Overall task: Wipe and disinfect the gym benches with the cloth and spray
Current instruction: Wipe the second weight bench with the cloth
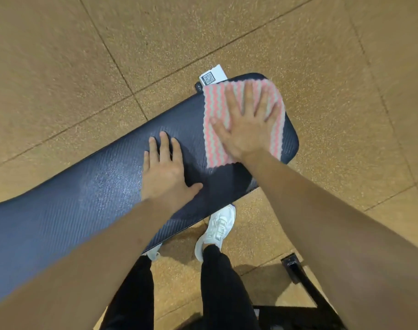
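Note:
A dark blue padded gym bench (84, 198) runs from the lower left up to the right. Its middle shows a wet sheen. A pink and grey wavy-striped cloth (211, 120) lies spread flat on the bench's far right end. My right hand (247, 125) presses flat on the cloth with its fingers spread. My left hand (165, 172) rests palm down on the bare pad to the left of the cloth, fingers apart, holding nothing. No spray bottle is in view.
A white tag with a QR code (212, 76) sticks out behind the bench end. My white shoes (216, 231) and black trousers stand at the bench's near side. A black metal frame (298, 272) lies on the brown speckled floor tiles (84, 55) at lower right.

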A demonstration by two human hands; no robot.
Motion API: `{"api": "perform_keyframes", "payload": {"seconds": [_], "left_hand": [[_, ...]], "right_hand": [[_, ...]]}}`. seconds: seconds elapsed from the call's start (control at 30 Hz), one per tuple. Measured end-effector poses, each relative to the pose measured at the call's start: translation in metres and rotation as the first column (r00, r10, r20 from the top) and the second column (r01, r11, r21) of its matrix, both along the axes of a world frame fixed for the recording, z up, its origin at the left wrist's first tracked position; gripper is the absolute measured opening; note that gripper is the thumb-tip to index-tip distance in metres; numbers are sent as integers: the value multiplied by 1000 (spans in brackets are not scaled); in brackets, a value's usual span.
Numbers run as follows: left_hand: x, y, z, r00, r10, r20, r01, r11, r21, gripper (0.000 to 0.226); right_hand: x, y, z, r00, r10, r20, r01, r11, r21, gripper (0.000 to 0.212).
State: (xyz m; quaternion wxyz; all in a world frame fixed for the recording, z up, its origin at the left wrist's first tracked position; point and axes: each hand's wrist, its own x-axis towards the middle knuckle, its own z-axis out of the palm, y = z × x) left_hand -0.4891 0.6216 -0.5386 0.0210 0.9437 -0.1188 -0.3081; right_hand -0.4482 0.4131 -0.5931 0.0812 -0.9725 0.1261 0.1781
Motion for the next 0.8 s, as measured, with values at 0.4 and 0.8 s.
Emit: {"api": "perform_keyframes", "payload": {"seconds": [0.4,0.8], "left_hand": [[-1,-10,6,1000,-5,27,3,995,101,131],[-7,-2,0,997,2,81,-4,1000,31,129]], "right_hand": [[-3,-47,4,995,97,8,-97,995,-10,74],[-149,2,8,989,106,-100,-107,994,-6,75]]}}
